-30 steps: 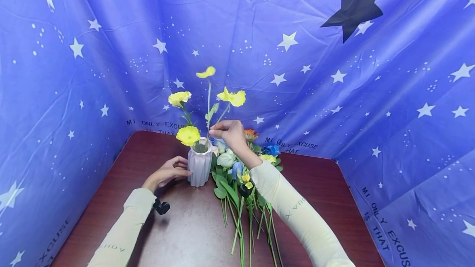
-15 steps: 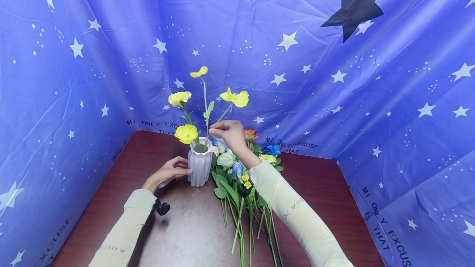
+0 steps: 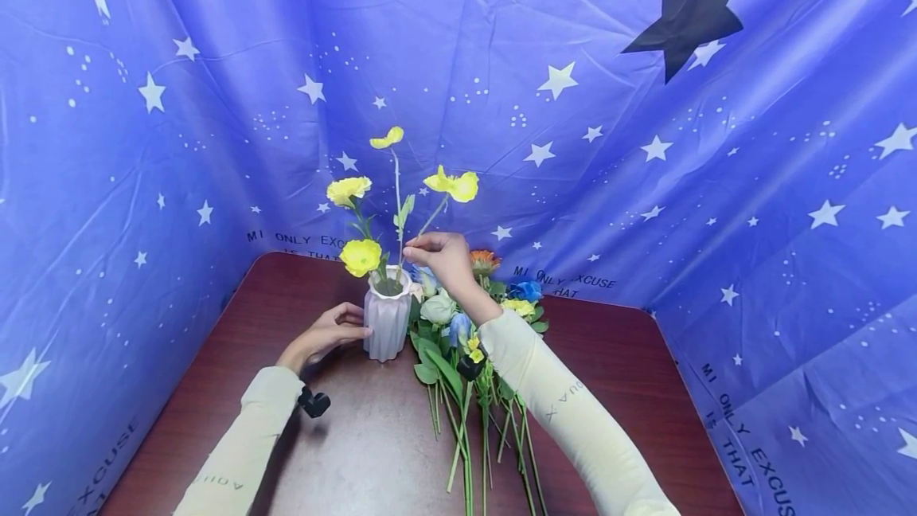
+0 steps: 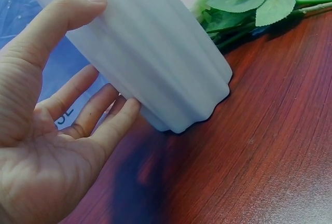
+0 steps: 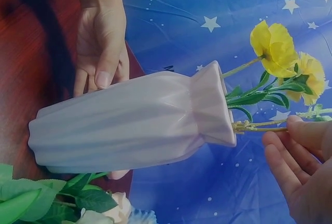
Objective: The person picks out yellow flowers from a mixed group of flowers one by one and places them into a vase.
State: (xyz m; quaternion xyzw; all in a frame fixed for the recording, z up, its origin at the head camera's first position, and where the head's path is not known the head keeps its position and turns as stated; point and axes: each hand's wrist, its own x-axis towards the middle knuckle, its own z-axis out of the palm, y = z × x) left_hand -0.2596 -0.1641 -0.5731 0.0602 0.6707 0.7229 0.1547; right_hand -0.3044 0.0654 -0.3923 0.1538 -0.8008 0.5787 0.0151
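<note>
A pale pleated vase [image 3: 387, 323] stands upright on the table, holding yellow flowers. My left hand [image 3: 331, 331] grips its side from the left. In the left wrist view the thumb [image 4: 78, 14] lies across the front of the vase, and the other fingers reach around its lower side. Above the rim, my right hand [image 3: 440, 257] pinches thin stems [image 5: 272, 125] between thumb and fingertips; they run down into the vase mouth. Yellow poppies [image 3: 453, 184] top the stems by this hand. Two fuller yellow blooms [image 3: 360, 258] lean out on the left.
Right of the vase lies a heap of loose flowers, among them a white rose [image 3: 438, 306], a blue rose [image 3: 526, 291] and an orange bloom [image 3: 485, 262]. Their green stems [image 3: 466, 444] point toward the near edge. A starry blue cloth [image 3: 458, 62] encloses the table [image 3: 344, 460].
The tall poppy has tilted slightly left and the right-hand poppy has shifted a little right. The front yellow bloom moved slightly. Both hands keep nearly the same positions.
</note>
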